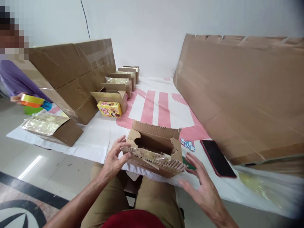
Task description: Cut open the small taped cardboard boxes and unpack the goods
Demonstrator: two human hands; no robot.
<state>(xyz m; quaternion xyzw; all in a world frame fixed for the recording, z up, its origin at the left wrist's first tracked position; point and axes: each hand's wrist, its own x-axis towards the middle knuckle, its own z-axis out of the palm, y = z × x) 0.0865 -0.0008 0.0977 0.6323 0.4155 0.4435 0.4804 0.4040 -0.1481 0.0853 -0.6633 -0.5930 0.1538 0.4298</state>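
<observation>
In front of me, at the table's near edge, an open cardboard box (155,148) stands with its flaps raised and ragged, and its visible inner walls are bare. My left hand (117,156) is at the left end of the box, thumb on the near flap's corner and fingers along the side. To the right of the box is my right hand (199,180), fingers spread and holding nothing. A green item (189,163) is partly hidden between the box and the right fingers. Beyond them lie a small blue-and-white packet (187,144) and a phone (218,158) with a red edge.
Several cardboard boxes (123,103) form a row at the back left, with a yellow snack box (109,109) before the nearest. Large cartons (71,69) and a tall cardboard panel (239,95) flank the table. A person's hand (17,98) holds colourful packs at the left.
</observation>
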